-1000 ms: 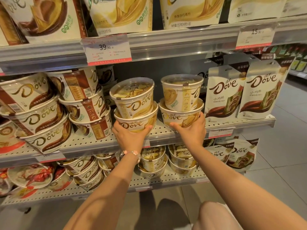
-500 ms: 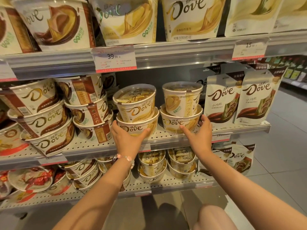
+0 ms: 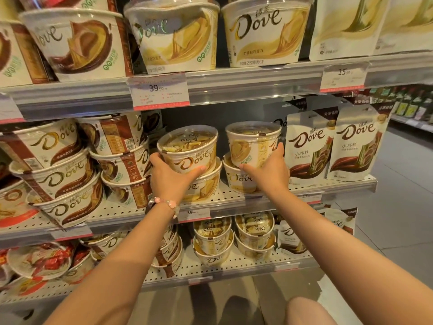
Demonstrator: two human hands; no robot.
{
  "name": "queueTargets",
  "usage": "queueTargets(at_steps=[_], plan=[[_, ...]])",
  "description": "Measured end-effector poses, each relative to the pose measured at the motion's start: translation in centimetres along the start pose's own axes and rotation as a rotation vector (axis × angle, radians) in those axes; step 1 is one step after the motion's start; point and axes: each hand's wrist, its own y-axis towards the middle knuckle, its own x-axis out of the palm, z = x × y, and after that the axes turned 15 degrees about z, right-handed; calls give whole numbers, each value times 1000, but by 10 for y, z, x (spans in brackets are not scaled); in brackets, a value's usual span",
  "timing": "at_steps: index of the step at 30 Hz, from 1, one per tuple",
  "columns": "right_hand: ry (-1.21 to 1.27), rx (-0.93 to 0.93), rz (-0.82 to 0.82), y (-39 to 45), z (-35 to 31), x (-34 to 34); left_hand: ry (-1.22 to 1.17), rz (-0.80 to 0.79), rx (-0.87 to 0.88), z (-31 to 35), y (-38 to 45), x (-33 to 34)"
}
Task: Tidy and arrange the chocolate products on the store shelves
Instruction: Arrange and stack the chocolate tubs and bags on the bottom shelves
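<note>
Head view: 2 upper tubs [image 3: 188,151] [image 3: 253,141] on middle shelf [image 3: 234,202] being gripped, left hand [image 3: 167,177] and right hand [image 3: 269,171] curled around them.

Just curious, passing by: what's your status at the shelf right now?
Left hand grips top-left Dove tub. Right hand grips top-right tub. Both sit on lower tubs. Pouches close on the right.

Both your bare arms reach forward and up. Your left hand [image 3: 169,178] has a pink bead bracelet [image 3: 166,204] on its wrist, with thumb and fingers curled wide. Your right hand [image 3: 269,171] is curled wide too, thumb pointing left.
</note>
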Motion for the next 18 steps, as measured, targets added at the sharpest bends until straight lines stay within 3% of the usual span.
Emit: queueTargets(at_steps=[4, 13, 18], plan=[[-35, -55, 38, -2, 3, -4, 8, -69, 54, -6, 8, -6], [-1, -79, -62, -4, 5, -3, -16, -239, 94, -17, 22, -11], [51, 4, -104, -1, 4, -3, -5, -89, -9, -15, 10, 0]])
